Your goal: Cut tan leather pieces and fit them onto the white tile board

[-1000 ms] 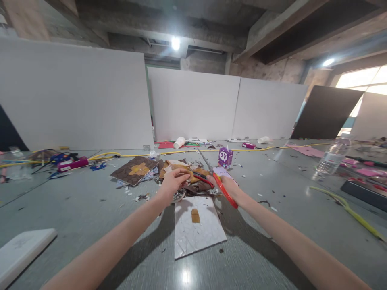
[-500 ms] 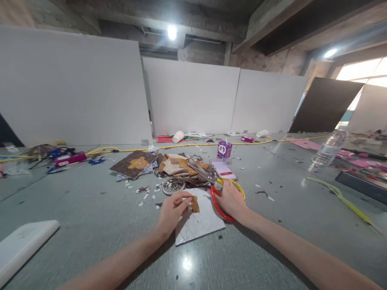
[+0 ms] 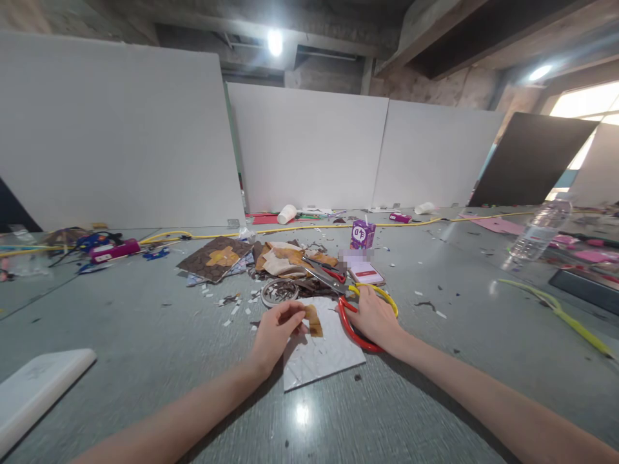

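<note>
Between its thumb and fingertips my left hand [image 3: 278,335] pinches a small mustard-brown scrap [image 3: 314,321], over a white square board [image 3: 326,357]. My right hand [image 3: 377,317] grips scissors [image 3: 345,316] with one red and one yellow handle loop, at the board's right edge. Their blades point away to the upper left, toward a heap of brown and tan cloth-like pieces [image 3: 285,261]. Whether the blades are fully closed I cannot tell. Just behind the board lies a round tape roll [image 3: 279,292] with dark scraps inside its ring.
A brown panel with an orange flower shape [image 3: 215,259] lies left of the heap. Behind my right hand are a phone [image 3: 367,274] and a purple drink carton [image 3: 362,234]. A clear bottle [image 3: 541,229] stands far right; a white slab [image 3: 43,393] lies near left. Small scraps litter the table.
The view has shifted slightly. Both hands keep their holds, and the brown scrap looks a little more turned in my left fingers. The scissors stay in about the same place.
</note>
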The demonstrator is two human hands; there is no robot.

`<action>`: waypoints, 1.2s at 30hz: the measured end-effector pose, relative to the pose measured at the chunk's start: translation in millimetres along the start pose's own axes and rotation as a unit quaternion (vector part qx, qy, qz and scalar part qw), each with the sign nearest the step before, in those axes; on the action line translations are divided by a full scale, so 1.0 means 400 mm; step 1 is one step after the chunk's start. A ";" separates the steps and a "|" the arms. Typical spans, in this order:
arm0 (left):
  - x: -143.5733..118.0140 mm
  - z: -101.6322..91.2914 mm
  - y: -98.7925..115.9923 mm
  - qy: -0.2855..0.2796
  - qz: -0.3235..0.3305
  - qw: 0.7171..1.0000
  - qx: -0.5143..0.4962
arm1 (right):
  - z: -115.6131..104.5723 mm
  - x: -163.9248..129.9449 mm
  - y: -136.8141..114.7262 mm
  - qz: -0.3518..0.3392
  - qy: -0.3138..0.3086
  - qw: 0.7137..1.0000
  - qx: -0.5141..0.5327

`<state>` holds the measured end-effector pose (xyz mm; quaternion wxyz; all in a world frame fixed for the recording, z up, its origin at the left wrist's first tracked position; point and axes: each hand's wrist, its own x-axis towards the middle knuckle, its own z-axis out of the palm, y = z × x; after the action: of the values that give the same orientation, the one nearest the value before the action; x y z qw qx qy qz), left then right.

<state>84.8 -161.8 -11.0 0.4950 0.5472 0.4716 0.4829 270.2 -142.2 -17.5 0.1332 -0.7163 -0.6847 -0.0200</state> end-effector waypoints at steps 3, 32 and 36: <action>0.002 -0.001 0.003 -0.001 0.018 1.000 0.023 | -0.002 0.000 -0.001 -0.002 -0.006 1.000 0.006; 0.092 0.025 0.138 -0.406 0.346 0.691 0.488 | 0.003 0.005 0.005 0.001 0.002 1.000 0.008; -0.020 0.015 0.088 -0.186 0.351 0.730 0.556 | 0.001 0.005 0.003 0.006 0.000 1.000 0.005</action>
<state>91.6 -172.6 23.5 -0.0244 0.9301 0.3284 0.1625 271.5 -140.3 -17.6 0.1370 -0.7198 -0.6803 -0.0158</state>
